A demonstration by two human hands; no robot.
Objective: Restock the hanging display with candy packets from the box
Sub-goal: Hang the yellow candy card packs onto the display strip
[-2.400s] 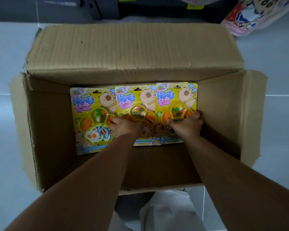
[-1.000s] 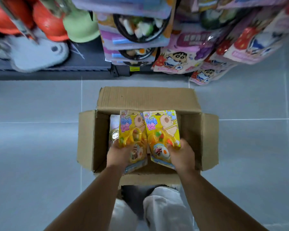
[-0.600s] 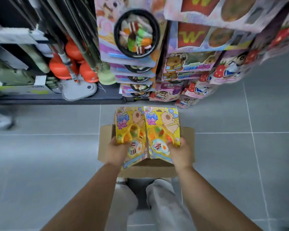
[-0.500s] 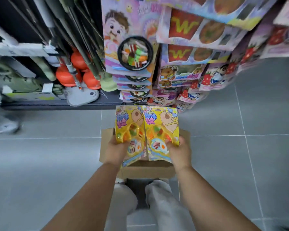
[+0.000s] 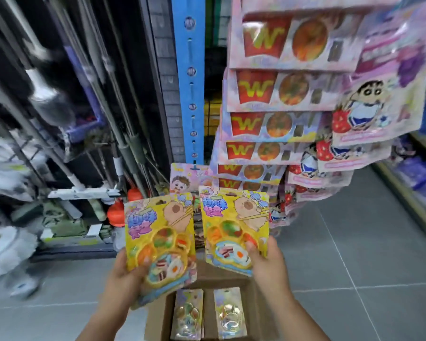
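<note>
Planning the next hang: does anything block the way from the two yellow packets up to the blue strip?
Nothing visible: above the packets the blue strip shows bare, with one pink packet at its bottom.

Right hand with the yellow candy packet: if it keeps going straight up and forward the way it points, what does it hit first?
Probably the hanging pink W-logo candy packets right above the right hand and its yellow blister-card candy packet. Depth is unclear; the blue hanging strip sits further left.
</note>
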